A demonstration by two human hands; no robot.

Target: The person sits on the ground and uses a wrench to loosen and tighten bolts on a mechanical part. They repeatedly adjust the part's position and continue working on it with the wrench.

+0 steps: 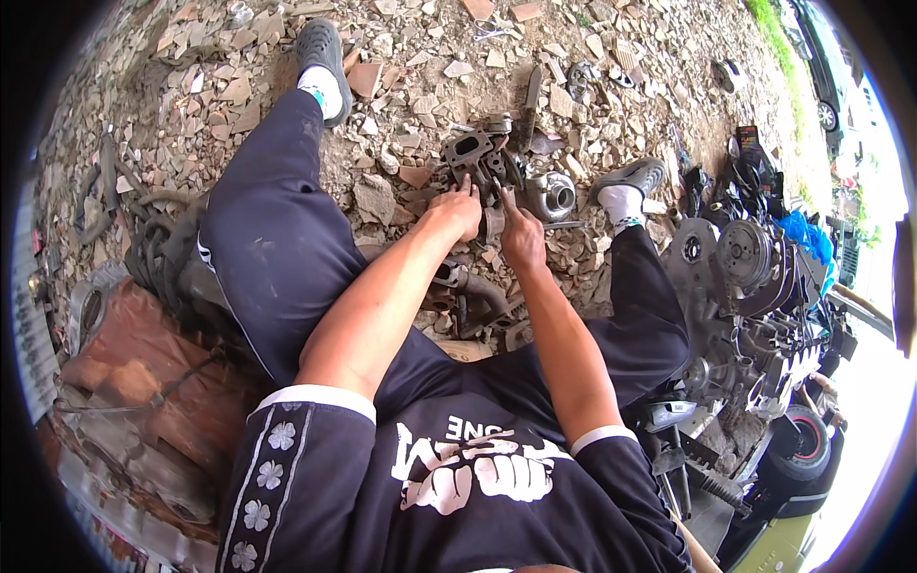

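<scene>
Both left hand (pixel 457 209) and right hand (pixel 522 235) touch an open-mouthed metal casting (pixel 485 164), grip unclear.

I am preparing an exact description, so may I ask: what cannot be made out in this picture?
All in the head view:
- Dark metal part with a rectangular opening: near side partly covered by the left hand; whether it or the right hand grips is unclear.
- Flat tan piece: partly hidden by dark cloth trousers.
- Dark green car: cut off by the rim.
- Small pale looped object: too small to identify.
</scene>
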